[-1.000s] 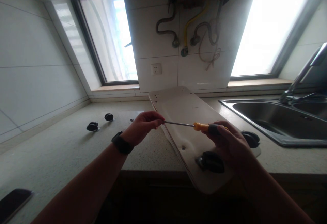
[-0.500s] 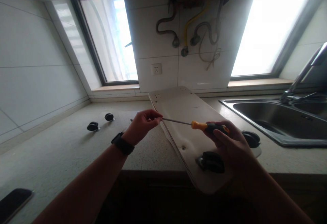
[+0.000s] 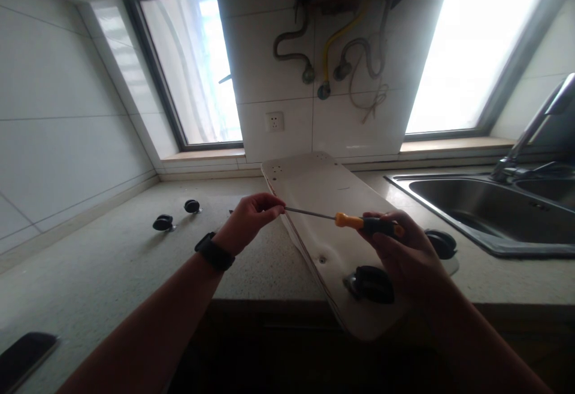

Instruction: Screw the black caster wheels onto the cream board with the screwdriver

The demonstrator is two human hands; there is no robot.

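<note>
My right hand (image 3: 406,250) is closed round the yellow and black handle of a screwdriver (image 3: 349,221), held level above a pale board (image 3: 309,193). The shaft points left, and its tip meets the pinched fingertips of my left hand (image 3: 251,217). Whatever small thing those fingertips hold at the tip is hidden. Fixed to the near end of the board is a black caster wheel (image 3: 375,284), just below my right hand. A second caster (image 3: 441,243) shows behind that hand. The board lies slanted on the counter, its near end jutting past the front edge.
Two loose black casters (image 3: 163,222) lie on the speckled counter (image 3: 103,262) at the left. A dark phone-like object (image 3: 27,355) rests at the lower left. To the right is a steel sink (image 3: 471,211) with a faucet (image 3: 507,166). Pipes (image 3: 330,52) hang on the back wall.
The fingers of my right hand have shifted slightly on the screwdriver handle, the thumb now lower. My left hand and the board are almost unmoved.
</note>
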